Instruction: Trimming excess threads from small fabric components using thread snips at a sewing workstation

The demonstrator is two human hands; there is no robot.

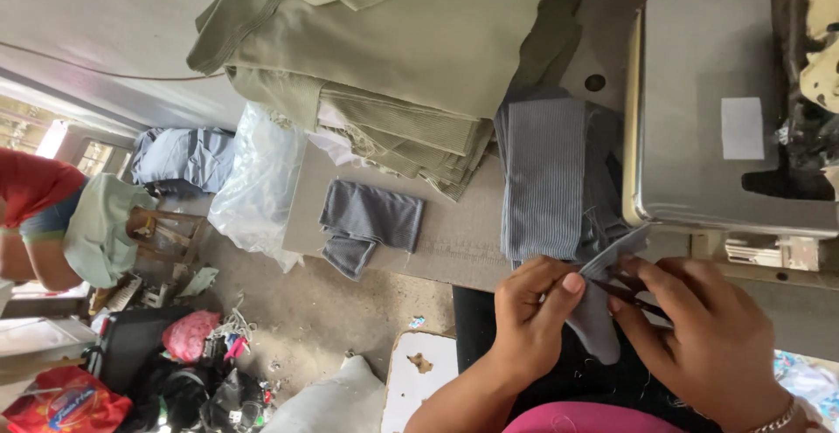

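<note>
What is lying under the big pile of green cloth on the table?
Under the green cloth pile, white fabric peeks out at its lower left edge, above the grey table. Anything deeper is covered.

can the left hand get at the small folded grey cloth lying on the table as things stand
Probably yes, but not freely: the left hand is pinching a grey fabric piece, so its grip is occupied. The folded grey cloth lies uncovered on the table, path open.

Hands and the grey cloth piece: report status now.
Left hand pinches the grey cloth piece. Right hand holds small snips against it. Striped grey stack and sewing machine just beyond, not touching.
</note>
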